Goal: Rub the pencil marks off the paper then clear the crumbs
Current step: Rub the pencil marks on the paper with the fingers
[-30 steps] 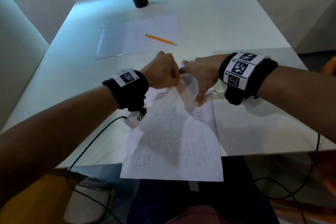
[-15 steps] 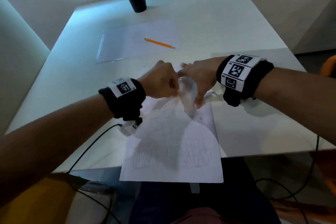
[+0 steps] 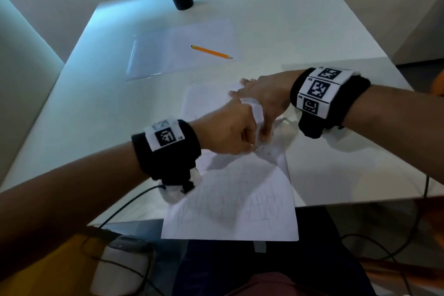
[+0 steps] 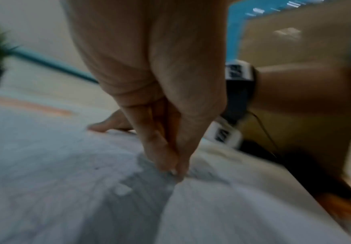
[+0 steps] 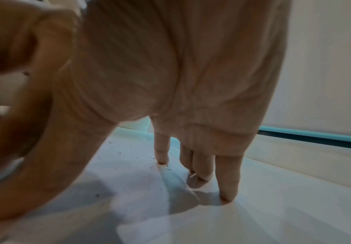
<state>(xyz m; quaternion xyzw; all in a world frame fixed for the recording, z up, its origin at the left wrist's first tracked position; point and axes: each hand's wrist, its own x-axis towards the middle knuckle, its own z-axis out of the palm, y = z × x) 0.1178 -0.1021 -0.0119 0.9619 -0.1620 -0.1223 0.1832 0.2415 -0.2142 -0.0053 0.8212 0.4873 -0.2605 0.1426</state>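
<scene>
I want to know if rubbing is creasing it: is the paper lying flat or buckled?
Buckled: the paper humps up between the left hand and right hand.

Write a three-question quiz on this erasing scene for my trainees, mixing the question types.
1. True or false: the left hand grips the pencil.
2. What is the right hand doing? A: lifting the plant. B: pressing straight fingers on the paper. C: brushing crumbs off the floor.
3. Fill in: the paper's near edge overhangs the ___.

Key: 1 false, the pencil lies untouched farther back; 2 B; 3 table.
</scene>
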